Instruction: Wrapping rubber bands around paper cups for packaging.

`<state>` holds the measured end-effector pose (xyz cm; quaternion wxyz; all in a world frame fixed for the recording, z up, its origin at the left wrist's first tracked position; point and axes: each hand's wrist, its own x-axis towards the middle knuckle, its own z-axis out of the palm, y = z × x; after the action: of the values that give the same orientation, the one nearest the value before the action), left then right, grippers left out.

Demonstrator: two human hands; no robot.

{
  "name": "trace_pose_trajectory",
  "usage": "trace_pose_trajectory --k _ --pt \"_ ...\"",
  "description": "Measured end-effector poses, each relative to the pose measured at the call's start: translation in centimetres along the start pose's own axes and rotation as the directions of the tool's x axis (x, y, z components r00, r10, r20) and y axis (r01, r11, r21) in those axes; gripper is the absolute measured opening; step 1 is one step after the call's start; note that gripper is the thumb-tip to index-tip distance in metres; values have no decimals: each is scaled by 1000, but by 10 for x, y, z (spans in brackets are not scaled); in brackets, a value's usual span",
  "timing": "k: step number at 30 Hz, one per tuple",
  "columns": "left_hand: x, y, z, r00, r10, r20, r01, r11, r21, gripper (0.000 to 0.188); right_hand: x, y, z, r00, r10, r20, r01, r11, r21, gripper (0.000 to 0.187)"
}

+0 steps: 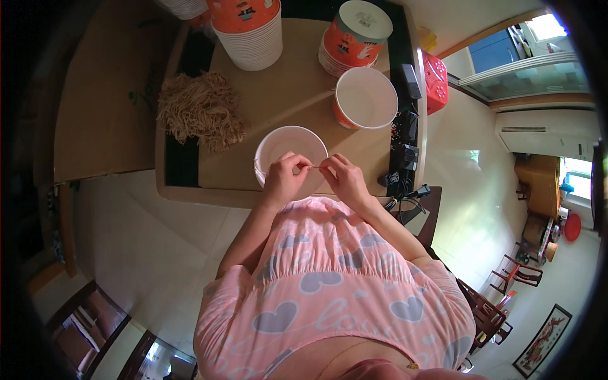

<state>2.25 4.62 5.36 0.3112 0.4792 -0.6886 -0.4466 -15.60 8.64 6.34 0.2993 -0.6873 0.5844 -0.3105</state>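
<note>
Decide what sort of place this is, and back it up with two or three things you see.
Most likely a home, perhaps a room doubling as a workspace: a framed picture and wooden chairs look domestic, while stacked paper tubs hint at work.

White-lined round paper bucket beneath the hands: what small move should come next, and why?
Perhaps ease the left hand and right hand apart: they pinch close together over the white-lined bucket, and anything held between is too small to tell.
</note>
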Motion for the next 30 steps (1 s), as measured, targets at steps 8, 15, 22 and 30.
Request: trace_pose_trajectory --k 8,15,22,30 --pt "-3 31 -10 987 -116 110 128 986 -108 8 2 -20 -10 1000 26 15 -28 990 141 11" --pt "-15 49 -8 958 -127 256 204 931 -304 9 -3 -7 -12 1000 -5 -9 6 994 109 9" --pt "-17 67 -10 924 -88 373 277 826 -491 5 -8 12 -8 999 51 -17 -50 998 40 10" --pt "-2 64 -32 999 23 24 -21 997 -69 11 6 9 -9 994 110 8 -107 940 323 16"
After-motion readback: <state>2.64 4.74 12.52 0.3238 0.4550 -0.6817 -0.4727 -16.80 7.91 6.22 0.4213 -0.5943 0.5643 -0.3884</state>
